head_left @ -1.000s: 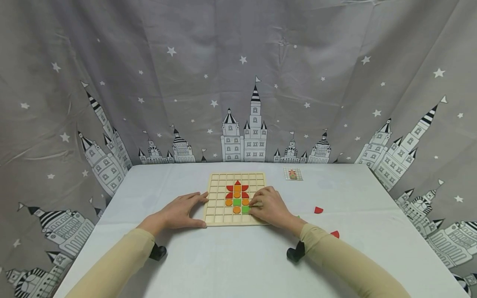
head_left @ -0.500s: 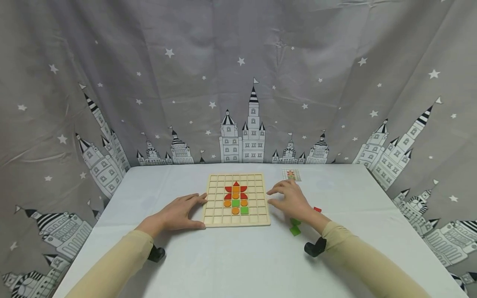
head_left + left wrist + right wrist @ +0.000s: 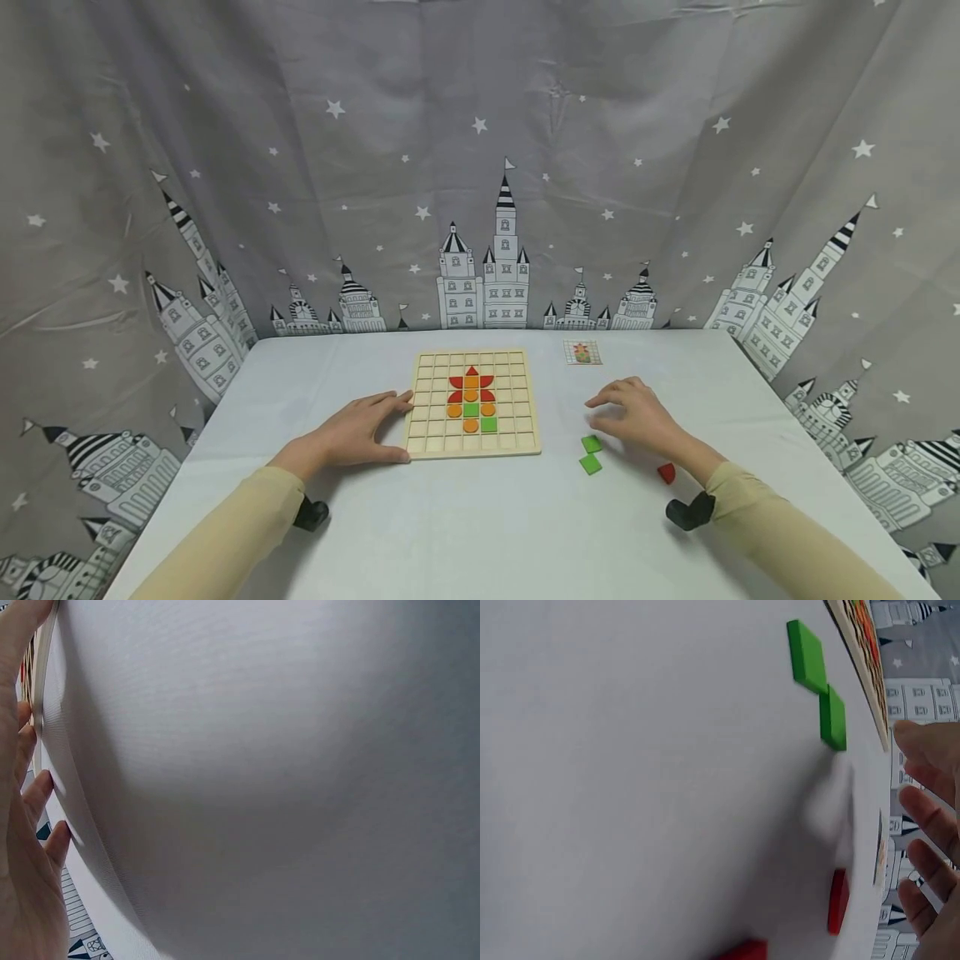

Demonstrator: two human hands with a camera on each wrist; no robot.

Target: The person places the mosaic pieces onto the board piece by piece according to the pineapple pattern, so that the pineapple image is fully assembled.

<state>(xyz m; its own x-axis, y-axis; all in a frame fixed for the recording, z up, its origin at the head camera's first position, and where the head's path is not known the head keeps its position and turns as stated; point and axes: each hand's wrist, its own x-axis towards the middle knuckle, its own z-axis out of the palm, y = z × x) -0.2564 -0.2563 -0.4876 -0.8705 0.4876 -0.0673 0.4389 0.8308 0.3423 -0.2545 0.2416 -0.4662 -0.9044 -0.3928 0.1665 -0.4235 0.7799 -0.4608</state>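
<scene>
A wooden grid board (image 3: pixel 513 442) lies on the table, with red, orange and green tiles set in its middle squares. My left hand (image 3: pixel 352 432) rests at the board's left edge, thumb and fingers spread and touching its side. To the right of the board, my right hand (image 3: pixel 641 421) hovers over the table with loosely bent fingers, holding nothing. Just left of and below it lie two green square tiles (image 3: pixel 590 463). A red quarter-round tile (image 3: pixel 667 473) lies near the right wrist. The right wrist view shows another red tile (image 3: pixel 838 901), which the hand hides from the head view.
A small pattern card (image 3: pixel 582 352) with a printed grid picture lies behind the board to the right. The white-covered table (image 3: pixel 465 525) ends at a grey curtain (image 3: pixel 375 167) printed with castles and stars. Black wrist cameras (image 3: pixel 690 511) sit under both forearms.
My right hand has left the board's tiles and moved right, over the loose pieces, uncovering the two green tiles. The left hand stays at the board's edge.
</scene>
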